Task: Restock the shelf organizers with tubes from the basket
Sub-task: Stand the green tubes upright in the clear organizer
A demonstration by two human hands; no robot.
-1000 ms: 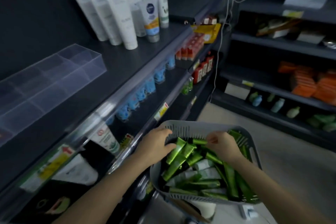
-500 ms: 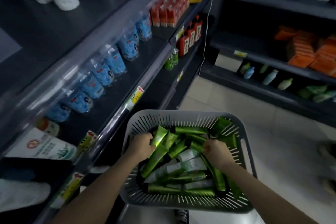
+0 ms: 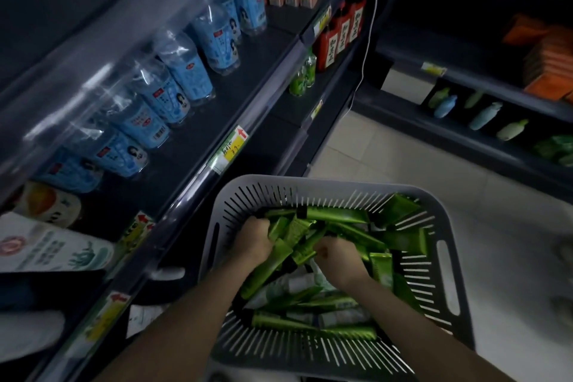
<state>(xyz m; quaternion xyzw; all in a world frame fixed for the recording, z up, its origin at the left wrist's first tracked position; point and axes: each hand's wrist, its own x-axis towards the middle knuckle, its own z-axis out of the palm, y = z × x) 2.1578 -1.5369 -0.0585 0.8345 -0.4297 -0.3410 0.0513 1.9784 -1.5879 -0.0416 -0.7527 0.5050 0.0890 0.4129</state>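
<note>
The green tubes point(image 3: 338, 218) lie heaped and crossed in the grey basket point(image 3: 310, 181). Pulled up as a bunch, I reckon they'd snag, and some would tip over the basket's rim. Left of the basket stand blue-labelled water bottles point(image 3: 186, 71). Inside, by the basket's left wall, the left hand point(image 3: 252, 240) is curled round several tubes. At the basket's middle the right hand point(image 3: 336, 257) grasps more, knuckles up. Both forearms reach in from the basket's near edge.

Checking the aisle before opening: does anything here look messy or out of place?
The green tubes lie jumbled in the grey basket, crossing at all angles. A white cable dangles across the shelf fronts.
</note>
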